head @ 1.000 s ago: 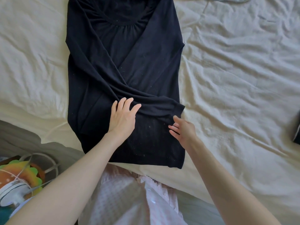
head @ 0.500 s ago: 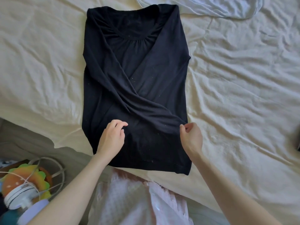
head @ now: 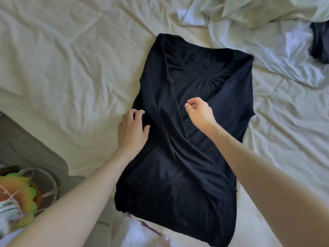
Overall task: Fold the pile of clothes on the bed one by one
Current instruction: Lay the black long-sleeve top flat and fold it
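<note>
A black top (head: 187,157) lies flat on the cream bed sheet (head: 71,68), its sleeves folded across the front. The left hand (head: 132,130) rests at the top's left edge, fingers bent with the tips on the cloth there; whether they pinch it I cannot tell. The right hand (head: 200,112) is over the chest below the neckline, fingers loosely curled, apparently holding nothing.

Probably a home bedroom: rumpled cream bedsheet (head: 71,68) strewn with loose clothes (head: 258,13).
</note>
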Available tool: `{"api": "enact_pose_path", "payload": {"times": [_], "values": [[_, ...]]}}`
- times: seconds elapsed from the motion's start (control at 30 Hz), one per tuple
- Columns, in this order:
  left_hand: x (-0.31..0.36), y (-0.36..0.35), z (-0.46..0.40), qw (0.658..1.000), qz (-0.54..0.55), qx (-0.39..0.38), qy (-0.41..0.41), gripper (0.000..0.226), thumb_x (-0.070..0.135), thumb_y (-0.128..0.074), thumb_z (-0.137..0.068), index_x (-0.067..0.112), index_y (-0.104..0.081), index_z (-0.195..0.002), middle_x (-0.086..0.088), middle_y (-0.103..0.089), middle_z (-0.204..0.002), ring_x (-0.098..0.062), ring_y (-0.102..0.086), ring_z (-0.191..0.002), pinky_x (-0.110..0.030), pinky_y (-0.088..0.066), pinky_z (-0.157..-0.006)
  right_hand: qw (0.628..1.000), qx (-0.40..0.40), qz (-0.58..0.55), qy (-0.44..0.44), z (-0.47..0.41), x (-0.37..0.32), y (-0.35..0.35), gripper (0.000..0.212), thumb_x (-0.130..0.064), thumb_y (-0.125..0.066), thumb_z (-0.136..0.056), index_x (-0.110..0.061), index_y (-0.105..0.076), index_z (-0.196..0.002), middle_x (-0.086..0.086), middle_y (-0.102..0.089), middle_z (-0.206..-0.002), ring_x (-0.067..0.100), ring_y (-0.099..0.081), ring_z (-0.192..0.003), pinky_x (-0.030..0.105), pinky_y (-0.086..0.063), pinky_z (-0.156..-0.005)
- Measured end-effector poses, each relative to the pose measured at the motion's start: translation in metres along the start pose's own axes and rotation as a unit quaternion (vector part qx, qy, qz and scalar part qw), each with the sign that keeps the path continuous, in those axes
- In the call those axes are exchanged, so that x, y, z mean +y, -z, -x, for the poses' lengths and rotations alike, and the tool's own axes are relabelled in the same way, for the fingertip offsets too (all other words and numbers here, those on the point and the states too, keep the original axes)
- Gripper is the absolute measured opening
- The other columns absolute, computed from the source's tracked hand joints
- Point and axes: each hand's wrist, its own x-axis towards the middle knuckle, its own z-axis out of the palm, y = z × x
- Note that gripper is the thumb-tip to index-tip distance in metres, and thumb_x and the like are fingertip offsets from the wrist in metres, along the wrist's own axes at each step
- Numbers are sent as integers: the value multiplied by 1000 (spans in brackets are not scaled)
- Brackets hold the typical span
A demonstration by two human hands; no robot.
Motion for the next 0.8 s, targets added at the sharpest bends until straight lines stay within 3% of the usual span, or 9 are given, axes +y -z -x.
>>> {"api": "enact_pose_path", "payload": {"times": [0.2, 0.27, 0.37, 0.47, 0.53, 0.57, 0.63, 0.73, 0.8], "values": [[-7, -6, -53, 996, 74, 24, 51, 67, 14, -67, -82, 11, -34, -140, -13, -36, -138, -32, -39, -122, -42, -39, -99, 1000, 11, -6, 4, -69, -64, -7, 37, -29, -48, -96, -15, -53, -130, -5, -61, -101, 14, -57, -95, 26, -45, -82], [-17, -3, -68, 992, 112, 37, 37, 58, 15, -66, -84, 10, -41, -136, -11, -44, -132, -29, -45, -118, -38, -42, -94, 1000, 8, 5, 19, -89, -81, -9, 40, -31, -49, -96, -16, -51, -133, -2, -60, -119, 15, -55, -108, 23, -42, -85], [-32, 1, -86, 987, 151, 48, 40, 42, 23, -64, -87, 14, -52, -125, -3, -53, -117, -21, -53, -103, -28, -41, -77, 999, 6, 18, 41, -120, -105, -15, 46, -35, -50, -96, -15, -46, -137, -1, -57, -126, 16, -53, -114, 21, -39, -84], [-37, -1, -101, 990, 131, 37, 23, 35, 24, -65, -85, 15, -58, -118, -1, -59, -105, -21, -55, -95, -29, -40, -75, 998, 12, 38, 54, -148, -128, -26, 46, -40, -54, -93, -13, -49, -130, -2, -57, -112, 12, -53, -102, 22, -41, -84], [-35, -2, -107, 993, 112, 38, 20, 29, 23, -63, -86, 16, -61, -114, -1, -63, -98, -23, -57, -91, -32, -42, -74, 998, 29, 36, 34, -165, -139, -33, 23, -39, -57, -90, -17, -53, -92, -6, -52, -83, 9, -49, -75, 20, -42, -65], [-34, -1, -109, 992, 113, 45, 25, 24, 22, -60, -88, 15, -62, -111, 0, -65, -95, -23, -59, -88, -33, -43, -72, 999, 41, 23, 24, -172, -143, -35, 26, -35, -58, -90, -19, -44, -74, -6, -44, -70, 9, -42, -62, 20, -36, -54], [-34, 1, -111, 988, 135, 60, 43, 18, 20, -54, -92, 14, -63, -107, 2, -65, -86, -21, -60, -79, -32, -43, -66, 998, 54, -27, -19, -183, -153, -34, 35, -21, -56, -89, -20, -34, -62, -4, -37, -62, 12, -40, -58, 23, -34, -51], [-45, 6, -109, 958, 257, 60, 113, 9, 14, -51, -93, 12, -58, -98, 9, -58, -71, -9, -55, -66, -20, -41, -61, 987, 52, -131, -76, -190, -162, -27, 13, -12, -54, -90, -9, -59, -79, -1, -46, -71, 17, -46, -70, 29, -44, -70], [-54, 12, -108, 921, 343, 57, 175, 6, 11, -51, -92, 16, -55, -93, 9, -58, -72, -3, -57, -67, -13, -44, -64, 974, 55, -198, -95, -195, -163, -24, 24, -7, -56, -88, 7, -59, -107, 5, -48, -78, 20, -46, -74, 30, -42, -69]]}}
